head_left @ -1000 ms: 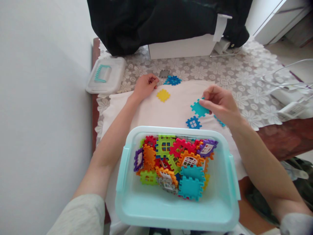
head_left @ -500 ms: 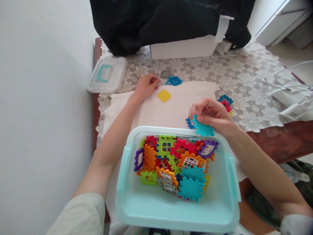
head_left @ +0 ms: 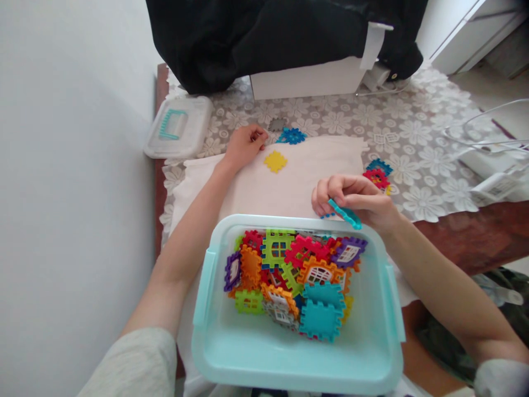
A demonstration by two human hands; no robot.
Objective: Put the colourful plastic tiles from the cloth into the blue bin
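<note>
My right hand (head_left: 353, 199) is closed on a turquoise interlocking square tile (head_left: 346, 214), tilted nearly edge-on over the far rim of the turquoise tub (head_left: 297, 372). Under its fingertips, the edge of a blue tile (head_left: 327, 215) shows, mostly hidden. On the white cloth's far left part rests my left hand (head_left: 247, 145), its fingers curled together; whether anything is between them I cannot make out. Close to it lie a grey tile (head_left: 277, 124), blue tiles (head_left: 291, 135) and a yellow tile (head_left: 275, 161). The tub holds many colourful toothed tiles, including a green window tile (head_left: 278, 248).
A clear lid (head_left: 177, 128) with a turquoise handle lies at the left, beside the wall. Blue, red (head_left: 377, 177) and yellow tiles are piled at the right of the white cloth (head_left: 301, 182). A white window frame (head_left: 384, 139) lies on the lace tablecloth. Black fabric (head_left: 289, 38) hangs behind.
My right hand has shifted slightly left and down, turning the turquoise tile from nearly face-on to edge-on. Its fingers now cover most of the blue tile. My left hand stays put.
</note>
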